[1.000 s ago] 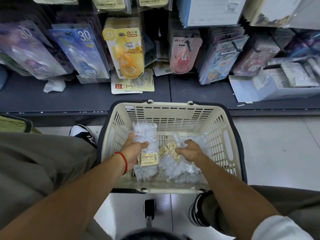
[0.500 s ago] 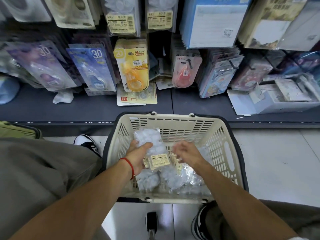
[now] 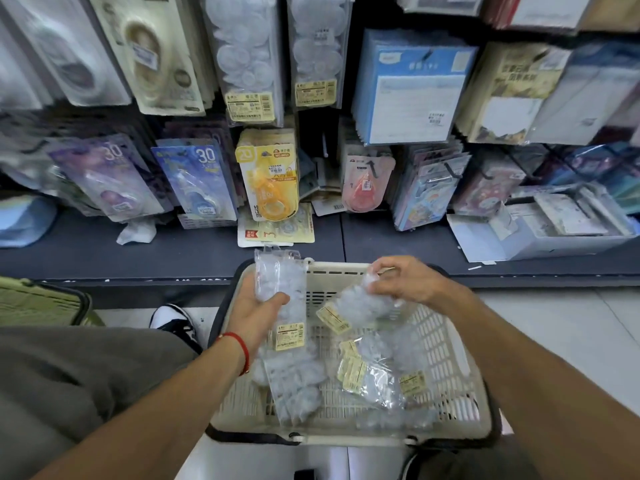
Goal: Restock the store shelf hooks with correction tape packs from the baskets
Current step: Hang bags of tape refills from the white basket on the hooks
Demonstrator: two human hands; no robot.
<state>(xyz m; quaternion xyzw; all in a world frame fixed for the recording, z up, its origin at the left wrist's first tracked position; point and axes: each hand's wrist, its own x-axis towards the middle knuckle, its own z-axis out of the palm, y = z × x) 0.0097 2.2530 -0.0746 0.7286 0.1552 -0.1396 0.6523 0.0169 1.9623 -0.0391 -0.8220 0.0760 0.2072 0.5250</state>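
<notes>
A stationery shop aisle is shown. Carded packs [image 3: 266,181] with price labels [image 3: 248,106] are hung in rows on hooks [image 3: 453,169] at twelve o'clock, and a shopping basket [image 3: 446,344] is set at six o'clock.

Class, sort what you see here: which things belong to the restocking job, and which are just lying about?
Belong to the job:
left hand holding a clear pack
right hand pinching another clear pack
cream basket with more packs

Lying about:
crumpled wrapper on the shelf
green basket
open box
</notes>
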